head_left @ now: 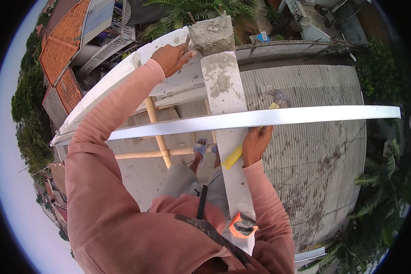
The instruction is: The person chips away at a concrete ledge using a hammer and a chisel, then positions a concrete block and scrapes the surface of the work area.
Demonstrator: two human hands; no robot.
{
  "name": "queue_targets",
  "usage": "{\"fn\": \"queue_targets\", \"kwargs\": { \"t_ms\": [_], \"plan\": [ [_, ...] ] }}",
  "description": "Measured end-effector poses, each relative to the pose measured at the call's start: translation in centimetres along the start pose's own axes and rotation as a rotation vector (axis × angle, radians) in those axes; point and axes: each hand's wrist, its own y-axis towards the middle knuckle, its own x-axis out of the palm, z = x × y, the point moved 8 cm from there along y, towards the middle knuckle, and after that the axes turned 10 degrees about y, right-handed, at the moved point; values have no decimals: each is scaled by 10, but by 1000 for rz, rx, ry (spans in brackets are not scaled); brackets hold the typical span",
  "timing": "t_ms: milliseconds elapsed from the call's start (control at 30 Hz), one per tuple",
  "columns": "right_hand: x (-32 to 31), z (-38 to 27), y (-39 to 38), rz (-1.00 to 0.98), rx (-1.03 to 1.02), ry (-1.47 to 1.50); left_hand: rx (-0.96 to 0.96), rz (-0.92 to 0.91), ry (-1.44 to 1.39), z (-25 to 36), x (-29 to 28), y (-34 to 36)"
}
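Left grip (pixel 171 60): clamped, as far as the fingers show, on a thin, dark, rusty-looking rod (pixel 187 44); whether the rod's lower end meets masonry cannot be told.
Right grip (pixel 257 145): wrapped around the yellow handle of a metal-headed hammer (pixel 280 98); head beyond the grip, handle butt to its near left.
Silver bar: a long, narrow, shiny metal bar (pixel 306 115) crosses just beyond the right grip, over the hammer handle in this view; contact cannot be told.
Wall: a narrow white masonry wall (pixel 222 89) runs left of the right grip; a rough grey concrete lump (pixel 212 39) sits just right of the left grip.
Step, judged: handling rod and hammer at the wall top; hammer head well apart from rod.
Rod hold: best pinched low and steady, fingertips clear of the struck end.
Hammer path: best freed of the bar before any swing; a knock could shift the bar.
Blows: short and light first, in line with the rod; a glancing hit risks the left fingers or chipping the wall edge.
Saw: the orange-handled saw (pixel 243 225), nearer the body than the right grip, is best kept clear of the elbow.
Drop side: grey corrugated roof (pixel 315 182) right of the right grip; keep weight over the feet.
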Motion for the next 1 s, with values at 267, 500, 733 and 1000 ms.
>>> {"fn": "queue_targets", "kwargs": {
  "t_ms": [267,500,733,1000],
  "plan": [
    [-25,8,6,3,132,-74,170,514,-453,-6,-81,-26],
    [-34,10,4,-192,-5,-236,-27,830,-1086,-95,-46,30],
    [-46,37,6,-314,-3,-484,-450,993,-1114,-127,-15,34],
    [-33,-1,5,-197,-9,-482,-424,957,-1298,-121,-15,36]
  ]
}}
